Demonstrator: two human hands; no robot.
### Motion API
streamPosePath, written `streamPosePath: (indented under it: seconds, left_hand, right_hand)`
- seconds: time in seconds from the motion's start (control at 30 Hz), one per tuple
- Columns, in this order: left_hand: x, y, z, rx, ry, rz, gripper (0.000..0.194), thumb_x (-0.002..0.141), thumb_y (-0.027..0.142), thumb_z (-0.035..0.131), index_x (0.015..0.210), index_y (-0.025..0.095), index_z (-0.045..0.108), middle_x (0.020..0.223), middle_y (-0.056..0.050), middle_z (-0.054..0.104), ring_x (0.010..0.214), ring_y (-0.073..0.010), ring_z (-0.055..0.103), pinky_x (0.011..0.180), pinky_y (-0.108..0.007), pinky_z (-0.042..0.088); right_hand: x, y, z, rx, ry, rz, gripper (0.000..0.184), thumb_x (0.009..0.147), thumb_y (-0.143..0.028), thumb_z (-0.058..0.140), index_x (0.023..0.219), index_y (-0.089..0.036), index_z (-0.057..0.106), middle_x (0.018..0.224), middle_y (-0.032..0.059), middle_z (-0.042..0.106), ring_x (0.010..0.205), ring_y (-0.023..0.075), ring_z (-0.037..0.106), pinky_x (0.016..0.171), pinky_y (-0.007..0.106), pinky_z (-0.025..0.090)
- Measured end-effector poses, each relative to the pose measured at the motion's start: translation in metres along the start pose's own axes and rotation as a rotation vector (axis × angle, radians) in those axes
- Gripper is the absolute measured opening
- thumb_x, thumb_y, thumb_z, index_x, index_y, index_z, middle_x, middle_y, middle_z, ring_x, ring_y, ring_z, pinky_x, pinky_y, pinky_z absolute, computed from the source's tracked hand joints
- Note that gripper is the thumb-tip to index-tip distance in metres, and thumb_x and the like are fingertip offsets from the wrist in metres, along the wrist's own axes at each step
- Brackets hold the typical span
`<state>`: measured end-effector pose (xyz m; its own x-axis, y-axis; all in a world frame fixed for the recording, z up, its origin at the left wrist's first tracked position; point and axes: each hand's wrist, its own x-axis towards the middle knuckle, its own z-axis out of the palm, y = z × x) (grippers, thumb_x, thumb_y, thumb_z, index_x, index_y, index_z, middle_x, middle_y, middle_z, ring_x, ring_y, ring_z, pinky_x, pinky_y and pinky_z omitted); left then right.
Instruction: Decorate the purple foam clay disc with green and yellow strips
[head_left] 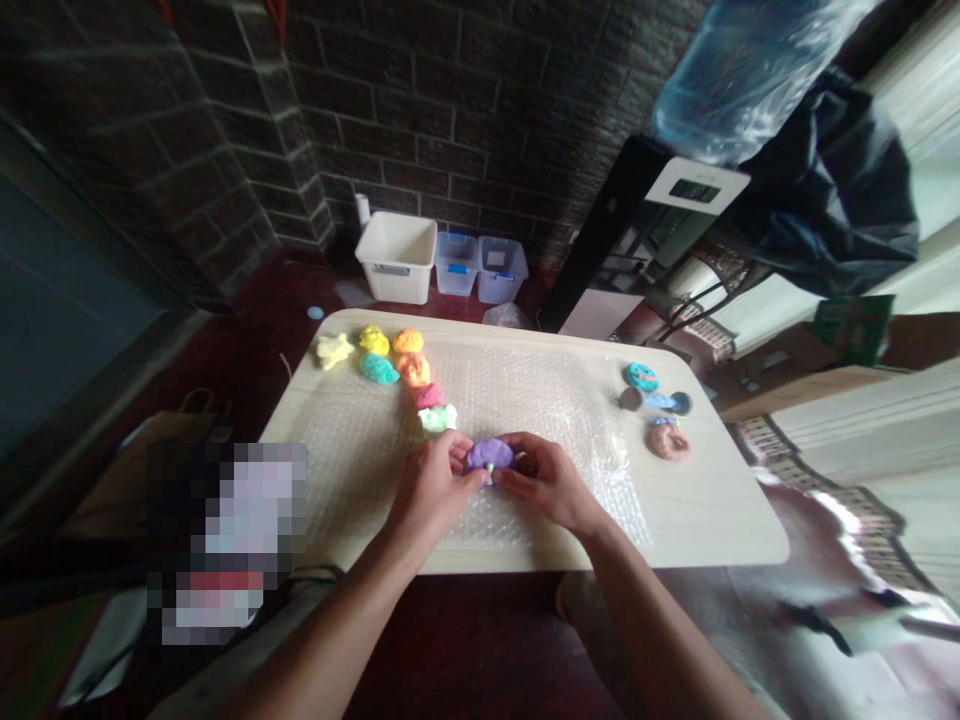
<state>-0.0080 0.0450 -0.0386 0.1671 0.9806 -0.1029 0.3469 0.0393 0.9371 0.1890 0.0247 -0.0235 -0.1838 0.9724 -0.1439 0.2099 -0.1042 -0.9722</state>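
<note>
Lump (489, 454), purple, between left hand (436, 472) and right hand (550, 478), touching both

Three plastic bins (456, 283) stand near the dark brick wall (450, 110), left of a water dispenser (660, 230).

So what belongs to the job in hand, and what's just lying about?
Job: left hand, right hand, rounded purple doughy piece; probably clear bubble wrap, multicoloured doughy shapes.
Lying about: off-white plastic bin, translucent plastic tubs, black and white water dispenser.
</note>
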Motion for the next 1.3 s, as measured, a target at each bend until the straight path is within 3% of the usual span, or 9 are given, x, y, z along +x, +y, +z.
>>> streamPosePath:
  seconds: [0.8, 1.3]
  left_hand:
    - [0.0005, -0.0069, 0.0009, 0.025, -0.009, 0.003, 0.035, 0.069, 0.011, 0.086, 0.099, 0.018, 0.07, 0.09, -0.004, 0.074, 0.076, -0.0188, 0.068, 0.071, -0.032, 0.054]
    - [0.0014, -0.0049, -0.0035, 0.012, -0.028, 0.018, 0.032, 0.07, 0.013, 0.085, 0.099, 0.018, 0.071, 0.091, -0.005, 0.077, 0.076, -0.0194, 0.07, 0.068, -0.03, 0.055]
  right_hand:
    - [-0.0017, 0.0037, -0.0011, -0.132, 0.023, -0.009, 0.049, 0.078, -0.039, 0.091, 0.117, -0.016, 0.072, 0.076, -0.0001, 0.066, 0.061, 0.0125, 0.052, 0.054, 0.025, 0.04]
    - [-0.0009, 0.0034, -0.0009, -0.061, 0.021, 0.008, 0.048, 0.078, -0.039, 0.091, 0.116, -0.016, 0.073, 0.077, 0.0, 0.066, 0.062, 0.0123, 0.053, 0.055, 0.025, 0.04]
